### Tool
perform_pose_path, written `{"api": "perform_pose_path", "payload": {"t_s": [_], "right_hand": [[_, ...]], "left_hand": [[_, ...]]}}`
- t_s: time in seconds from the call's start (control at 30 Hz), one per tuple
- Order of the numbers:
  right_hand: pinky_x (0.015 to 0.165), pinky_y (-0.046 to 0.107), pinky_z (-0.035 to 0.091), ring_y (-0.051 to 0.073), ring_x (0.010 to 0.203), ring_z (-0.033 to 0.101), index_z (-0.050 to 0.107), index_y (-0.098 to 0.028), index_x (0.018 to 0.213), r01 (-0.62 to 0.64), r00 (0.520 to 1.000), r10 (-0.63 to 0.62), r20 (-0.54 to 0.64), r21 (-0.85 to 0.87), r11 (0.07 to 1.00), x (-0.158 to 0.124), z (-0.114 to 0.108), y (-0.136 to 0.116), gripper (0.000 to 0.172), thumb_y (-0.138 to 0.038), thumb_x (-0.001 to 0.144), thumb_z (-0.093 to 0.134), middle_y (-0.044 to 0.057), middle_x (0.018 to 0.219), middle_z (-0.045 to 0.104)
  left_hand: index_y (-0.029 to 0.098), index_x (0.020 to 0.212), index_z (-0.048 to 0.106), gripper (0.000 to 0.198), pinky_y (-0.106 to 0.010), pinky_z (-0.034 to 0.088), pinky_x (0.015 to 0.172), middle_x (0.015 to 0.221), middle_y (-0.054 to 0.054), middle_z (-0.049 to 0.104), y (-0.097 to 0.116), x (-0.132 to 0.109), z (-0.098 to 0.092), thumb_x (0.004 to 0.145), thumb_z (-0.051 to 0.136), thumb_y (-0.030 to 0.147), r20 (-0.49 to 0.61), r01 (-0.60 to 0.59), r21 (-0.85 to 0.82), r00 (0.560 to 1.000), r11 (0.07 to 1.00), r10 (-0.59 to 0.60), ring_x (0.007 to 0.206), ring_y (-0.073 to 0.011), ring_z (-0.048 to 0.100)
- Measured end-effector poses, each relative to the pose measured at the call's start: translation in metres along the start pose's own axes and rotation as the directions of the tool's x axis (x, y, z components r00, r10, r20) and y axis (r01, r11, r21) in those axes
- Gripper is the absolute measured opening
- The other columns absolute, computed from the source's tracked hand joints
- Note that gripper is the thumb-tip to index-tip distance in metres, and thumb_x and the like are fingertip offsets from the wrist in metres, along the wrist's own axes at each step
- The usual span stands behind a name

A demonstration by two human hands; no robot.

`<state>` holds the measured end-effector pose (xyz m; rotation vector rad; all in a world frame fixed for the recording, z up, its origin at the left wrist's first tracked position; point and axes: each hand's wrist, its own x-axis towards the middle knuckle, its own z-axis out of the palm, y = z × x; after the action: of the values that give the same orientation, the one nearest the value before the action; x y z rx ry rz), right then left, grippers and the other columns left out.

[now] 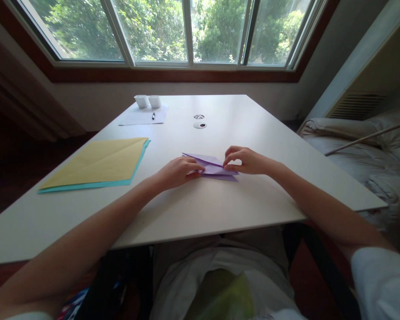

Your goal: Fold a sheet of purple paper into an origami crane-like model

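Note:
A sheet of purple paper (211,165), folded into a long narrow shape with layered flaps, lies on the white table in front of me. At its left end, my left hand (183,172) is closed on the paper, with fingers over the top and the thumb at the near side. My right hand (243,160) pinches the right part of the paper between thumb and forefinger, its other fingers curled above. The layers stand slightly apart at the right end. Part of the left end is hidden under my left fingers.
To the left lie a yellow sheet (96,160) and a turquoise sheet (138,165) beneath it. Farther back, a white sheet (130,116) bears a pen (154,116) and two small white containers (148,101). Two round inserts (200,125) sit in the white table (253,204).

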<state>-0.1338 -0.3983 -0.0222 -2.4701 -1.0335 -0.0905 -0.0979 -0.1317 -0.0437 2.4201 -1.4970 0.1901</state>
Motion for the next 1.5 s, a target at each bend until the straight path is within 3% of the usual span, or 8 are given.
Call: {"api": "perform_pose_path", "payload": {"t_s": [0.17, 0.37, 0.5, 0.7, 0.87, 1.07, 1.33, 1.5], "right_hand": [[0.077, 0.033, 0.043, 0.019, 0.087, 0.054, 0.069, -0.02, 0.086, -0.034, 0.999, 0.027, -0.04, -0.175, 0.984, 0.001, 0.002, -0.005, 0.022, -0.035, 0.083, 0.052, 0.009, 0.099, 0.06], [0.075, 0.035, 0.042, 0.022, 0.088, 0.054, 0.068, -0.017, 0.07, -0.099, 0.995, 0.088, -0.054, -0.247, 0.964, 0.002, 0.0, -0.008, 0.031, -0.042, 0.082, 0.052, 0.009, 0.095, 0.064], [0.078, 0.036, 0.042, 0.023, 0.093, 0.053, 0.069, -0.018, 0.085, -0.103, 0.994, 0.091, -0.06, -0.251, 0.962, 0.001, 0.0, -0.005, 0.028, -0.04, 0.082, 0.052, 0.01, 0.1, 0.064], [0.087, 0.041, 0.037, 0.026, 0.108, 0.045, 0.062, -0.024, 0.106, 0.027, 0.987, -0.082, -0.142, -0.353, 0.935, 0.003, 0.012, -0.004, 0.028, -0.031, 0.08, 0.058, 0.008, 0.12, 0.055], [0.088, 0.04, 0.029, 0.023, 0.104, 0.044, 0.064, -0.026, 0.097, 0.168, 0.965, -0.249, -0.086, -0.524, 0.835, 0.006, 0.023, -0.015, 0.019, -0.027, 0.087, 0.048, 0.004, 0.109, 0.061], [0.082, 0.036, 0.028, 0.019, 0.092, 0.047, 0.064, -0.027, 0.091, 0.226, 0.957, -0.29, -0.01, -0.601, 0.766, 0.008, 0.029, -0.019, 0.027, -0.019, 0.091, 0.039, 0.002, 0.094, 0.065], [0.075, 0.031, 0.031, 0.016, 0.079, 0.05, 0.064, -0.024, 0.084, 0.292, 0.941, -0.339, 0.02, -0.556, 0.778, 0.01, 0.032, -0.018, 0.03, -0.021, 0.093, 0.035, 0.003, 0.08, 0.064], [0.073, 0.03, 0.037, 0.015, 0.077, 0.054, 0.065, -0.021, 0.085, 0.329, 0.937, -0.336, 0.096, -0.565, 0.757, 0.01, 0.031, -0.017, 0.032, -0.019, 0.093, 0.034, 0.004, 0.083, 0.066]], "left_hand": [[0.022, 0.096, 0.068, 0.023, -0.025, 0.044, 0.069, 0.081, -0.004, 0.065, 0.008, 0.001, 0.004, 0.086, 0.05, 0.029, -0.043, 0.049, 0.104, 0.998, 0.993, -0.045, 0.074, -0.0151, 0.061], [0.021, 0.088, 0.069, 0.022, -0.023, 0.043, 0.063, 0.082, -0.003, 0.066, 0.022, 0.001, 0.006, 0.086, 0.049, 0.03, -0.046, 0.063, 0.125, 0.997, 0.99, -0.058, 0.069, -0.0136, 0.061], [0.025, 0.093, 0.068, 0.021, -0.021, 0.04, 0.057, 0.086, 0.0, 0.067, 0.028, 0.0, 0.009, 0.086, 0.049, 0.03, -0.092, 0.086, 0.143, 0.993, 0.986, -0.074, 0.068, -0.0119, 0.061], [0.026, 0.095, 0.068, 0.024, -0.021, 0.043, 0.063, 0.09, 0.0, 0.069, 0.027, -0.001, 0.013, 0.089, 0.045, 0.03, -0.106, 0.052, 0.112, 0.994, 0.992, -0.04, 0.077, -0.0129, 0.064], [0.027, 0.097, 0.068, 0.025, -0.022, 0.045, 0.072, 0.101, 0.002, 0.068, 0.025, 0.0, 0.011, 0.088, 0.045, 0.028, -0.063, 0.035, 0.053, 0.998, 0.998, -0.032, 0.089, -0.0142, 0.063], [0.029, 0.1, 0.068, 0.025, -0.023, 0.045, 0.077, 0.105, 0.002, 0.067, 0.021, 0.0, 0.007, 0.087, 0.047, 0.026, -0.002, -0.019, 0.009, 1.0, 1.0, 0.019, 0.089, -0.0141, 0.062], [0.03, 0.104, 0.066, 0.027, -0.024, 0.045, 0.076, 0.106, -0.001, 0.066, 0.021, 0.0, 0.005, 0.089, 0.044, 0.026, 0.037, -0.073, 0.089, 0.997, 0.993, 0.07, 0.089, -0.0146, 0.061], [0.028, 0.109, 0.063, 0.029, -0.026, 0.044, 0.077, 0.106, -0.003, 0.064, 0.02, -0.003, 0.005, 0.09, 0.041, 0.025, 0.055, -0.099, 0.126, 0.994, 0.987, 0.092, 0.088, -0.0156, 0.059]]}}
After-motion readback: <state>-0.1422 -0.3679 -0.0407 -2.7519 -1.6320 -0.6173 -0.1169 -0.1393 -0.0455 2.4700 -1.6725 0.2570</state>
